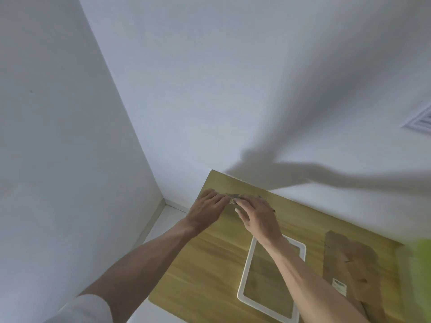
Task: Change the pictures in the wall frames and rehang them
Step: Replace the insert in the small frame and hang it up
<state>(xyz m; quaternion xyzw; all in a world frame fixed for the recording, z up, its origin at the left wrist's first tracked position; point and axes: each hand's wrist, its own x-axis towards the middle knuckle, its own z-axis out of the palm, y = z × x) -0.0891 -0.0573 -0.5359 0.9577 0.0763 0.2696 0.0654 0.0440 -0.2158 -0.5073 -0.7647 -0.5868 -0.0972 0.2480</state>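
Light wooden tabletop (198, 264), set against white wall (210, 89). White rectangular picture frame (247, 271), empty, flat at centre; brown fibreboard backing panel (349, 259) to its right. Left hand (207, 209) and right hand (258, 215) pinch together a small blurred item (234, 198), possibly a picture, near the far edge.

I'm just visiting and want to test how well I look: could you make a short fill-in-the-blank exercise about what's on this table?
1. The empty white rectangular frame lies flat on the ____ table.
2. The brown backing board lies to the ____ of the frame.
3. The left hand and the right hand meet at the table's ____ edge, beside the wall.

Missing words: wooden; right; far
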